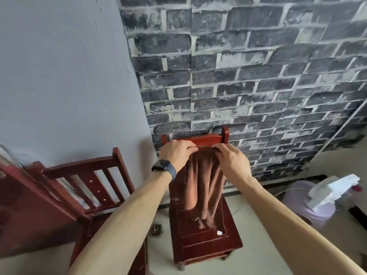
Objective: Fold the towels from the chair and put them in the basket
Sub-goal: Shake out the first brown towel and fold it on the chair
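A brown towel hangs down the front of a red wooden chair's backrest, its lower end with a small white tag reaching the seat. My left hand, with a dark watch on its wrist, grips the towel's top edge at the left of the chair's top rail. My right hand pinches the same edge at the right. The two hands are close together, so the cloth bunches in folds between them. No basket is in view.
A second red wooden chair stands to the left beside a red table edge. A brick-pattern wall is right behind the chair. A pale lilac bin with white foam on it stands at the right.
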`<action>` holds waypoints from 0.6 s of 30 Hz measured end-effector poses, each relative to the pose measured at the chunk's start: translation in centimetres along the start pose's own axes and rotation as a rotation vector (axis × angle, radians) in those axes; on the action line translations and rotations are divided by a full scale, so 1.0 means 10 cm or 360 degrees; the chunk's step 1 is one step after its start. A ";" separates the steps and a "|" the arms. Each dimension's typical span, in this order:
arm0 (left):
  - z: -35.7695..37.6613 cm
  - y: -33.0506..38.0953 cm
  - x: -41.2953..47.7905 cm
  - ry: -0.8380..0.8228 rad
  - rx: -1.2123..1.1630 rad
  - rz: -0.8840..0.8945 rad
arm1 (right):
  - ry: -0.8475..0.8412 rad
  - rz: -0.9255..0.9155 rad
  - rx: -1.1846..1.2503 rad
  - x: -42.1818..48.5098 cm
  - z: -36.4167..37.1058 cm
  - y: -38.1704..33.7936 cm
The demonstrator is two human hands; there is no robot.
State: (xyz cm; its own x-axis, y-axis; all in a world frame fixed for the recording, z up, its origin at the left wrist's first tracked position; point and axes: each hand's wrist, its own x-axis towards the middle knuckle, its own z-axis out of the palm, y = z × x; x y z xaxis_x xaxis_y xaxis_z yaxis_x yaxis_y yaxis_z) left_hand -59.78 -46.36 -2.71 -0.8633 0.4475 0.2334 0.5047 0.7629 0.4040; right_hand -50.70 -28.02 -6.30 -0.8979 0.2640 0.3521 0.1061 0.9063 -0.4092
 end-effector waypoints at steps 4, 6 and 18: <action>-0.50 0.14 0.00 0.0111 0.0184 0.0055 | -0.0170 0.0291 -0.0161 -0.02 -0.11 -0.18; -0.74 0.14 -0.06 0.0184 0.0201 0.0066 | -0.0200 0.0384 -0.0097 -0.09 -0.15 -0.26; -2.33 -0.63 -0.42 0.0622 -0.0147 0.0353 | -0.0353 0.0099 0.0423 -0.12 0.01 -1.65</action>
State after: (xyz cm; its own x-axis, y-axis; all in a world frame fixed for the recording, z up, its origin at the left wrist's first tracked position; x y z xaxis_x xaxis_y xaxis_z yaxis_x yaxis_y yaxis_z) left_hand -59.44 -63.89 14.38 -0.6798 0.3722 0.6320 0.6902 0.6160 0.3797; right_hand -51.41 -43.29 -0.11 -0.9673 0.2113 0.1403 0.0745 0.7654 -0.6392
